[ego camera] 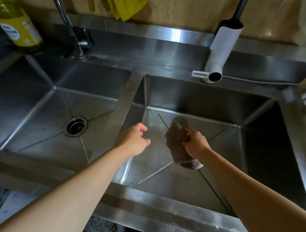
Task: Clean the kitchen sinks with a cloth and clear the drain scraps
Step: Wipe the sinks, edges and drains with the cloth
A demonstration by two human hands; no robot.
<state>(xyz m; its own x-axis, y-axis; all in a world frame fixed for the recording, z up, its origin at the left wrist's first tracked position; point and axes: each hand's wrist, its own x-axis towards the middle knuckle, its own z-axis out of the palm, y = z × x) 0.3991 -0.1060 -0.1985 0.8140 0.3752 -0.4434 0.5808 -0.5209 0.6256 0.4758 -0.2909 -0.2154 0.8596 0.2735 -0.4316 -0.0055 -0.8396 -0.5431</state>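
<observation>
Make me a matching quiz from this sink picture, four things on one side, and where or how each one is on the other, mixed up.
Things:
1. brown cloth
2. left hand
3. drain strainer
4. yellow rubber gloves

Place or state:
A. hanging on the tiled wall
B. floor of the left sink
C. held in the right hand
D. open, holding nothing, over the right sink

Pairs: 1-C, 2-D, 3-B, 4-A
</observation>
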